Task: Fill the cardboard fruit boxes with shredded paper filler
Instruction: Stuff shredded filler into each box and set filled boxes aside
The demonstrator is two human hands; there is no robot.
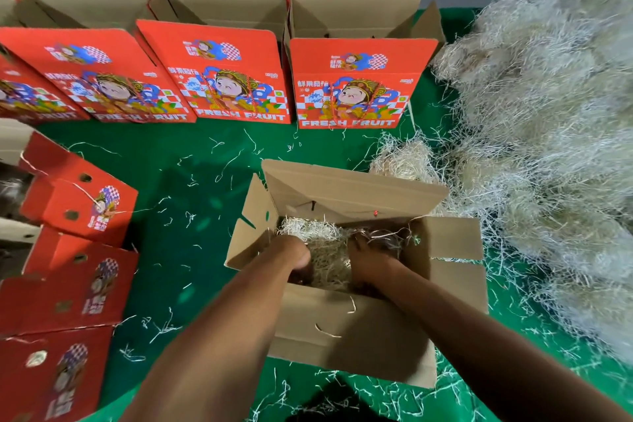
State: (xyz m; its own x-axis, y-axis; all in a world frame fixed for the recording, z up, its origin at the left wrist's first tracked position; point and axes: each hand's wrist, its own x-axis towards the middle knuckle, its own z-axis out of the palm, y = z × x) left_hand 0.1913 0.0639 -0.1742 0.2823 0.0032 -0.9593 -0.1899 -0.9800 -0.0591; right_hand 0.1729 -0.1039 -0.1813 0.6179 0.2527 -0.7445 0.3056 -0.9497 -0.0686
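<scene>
An open cardboard fruit box (346, 332) stands on the green mat right in front of me, its brown flaps spread outward. Pale shredded paper filler (320, 243) lies inside it. Both of my hands are down in the box, pressed into the filler. My left hand (294, 259) is at the box's left side, its fingers buried in the shreds. My right hand (368, 259) is in the middle of the box with its fingers sunk into the filler. Whether either hand grips the shreds is hidden.
A big heap of shredded paper (548, 134) fills the right side. Rows of open red "FRESH FRUIT" boxes (356, 89) stand at the back. More red boxes (68, 250) line the left edge. Loose shreds dot the green mat (191, 188).
</scene>
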